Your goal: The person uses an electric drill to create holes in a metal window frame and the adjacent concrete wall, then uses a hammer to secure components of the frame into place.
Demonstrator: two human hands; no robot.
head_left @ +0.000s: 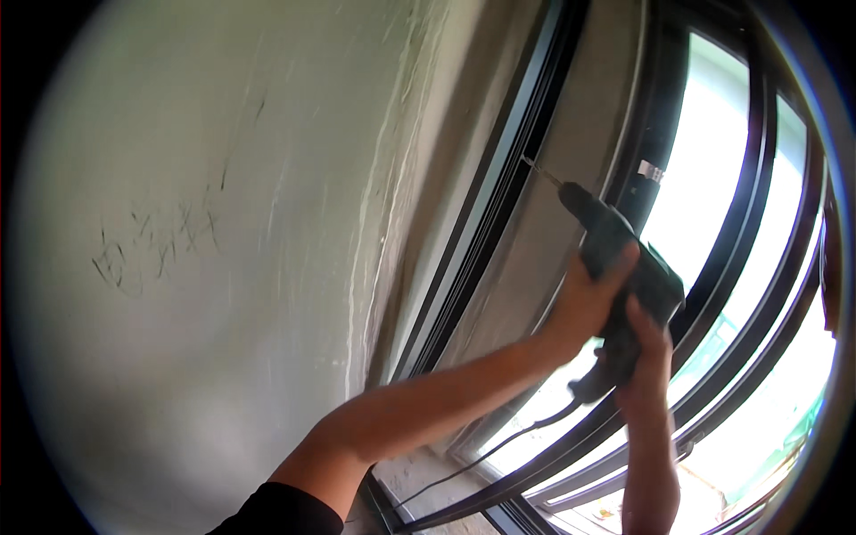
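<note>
A dark corded power drill (655,276) is held up in both hands, its thin bit pointing to the upper left. The bit's tip meets or nearly meets a dark metal frame profile (499,183) fixed along the wall; whether it has entered the metal I cannot tell. My left hand (584,299) grips the drill's body from the left side, behind the chuck. Wrapped round the handle from the right is my right hand (649,352); the trigger finger is partly hidden. A black cord (499,448) hangs from the handle's base toward the lower left.
A pale plastered wall (223,339) with dark scribbles fills the left. Dark window frames (749,214) with bright glass stand close on the right, curving in the lens. Below, a dusty sill or floor area (432,473) shows beside the lower frame.
</note>
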